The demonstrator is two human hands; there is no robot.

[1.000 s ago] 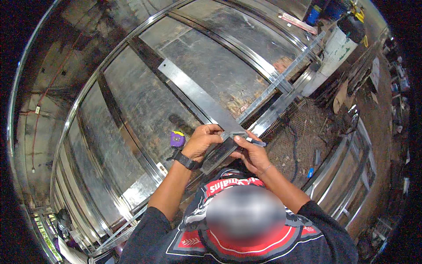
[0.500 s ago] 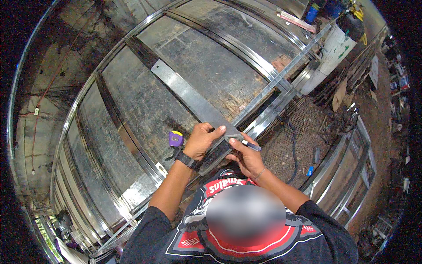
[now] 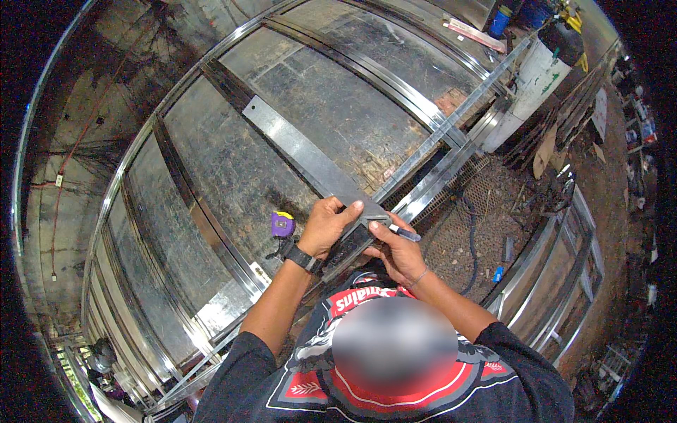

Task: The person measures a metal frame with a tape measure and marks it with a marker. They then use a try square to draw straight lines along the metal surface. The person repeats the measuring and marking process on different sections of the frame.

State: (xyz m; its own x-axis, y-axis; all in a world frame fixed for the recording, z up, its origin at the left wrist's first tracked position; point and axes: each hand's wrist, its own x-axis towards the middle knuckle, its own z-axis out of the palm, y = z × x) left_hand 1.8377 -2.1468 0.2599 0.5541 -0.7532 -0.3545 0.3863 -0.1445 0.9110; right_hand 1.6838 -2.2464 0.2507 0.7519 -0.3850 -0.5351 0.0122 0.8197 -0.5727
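Presently, the left hand (image 3: pixel 324 227) is nearly closed, its thumb pressed flat on the near end of a flat metal strip (image 3: pixel 296 146) and its fingers curled at the strip's edge. The right hand (image 3: pixel 399 252) is partly closed around a dark-capped pen (image 3: pixel 404 233), its thumb tip at the same end of the strip. Whether the right hand's lower fingers grip anything underneath cannot be told. The strip slants away toward the upper left, over the worktop (image 3: pixel 338 102), with a small hole near its far end. A black wristwatch (image 3: pixel 303 259) is on the left wrist; just beside it lies a purple and yellow tape measure (image 3: pixel 283 224). Bright metal bars (image 3: pixel 427 109) cross the scuffed worktop. Farther right, a black cable (image 3: pixel 472 243) and a small blue object (image 3: pixel 498 274) lie on the floor, near a second metal frame (image 3: pixel 564 257).
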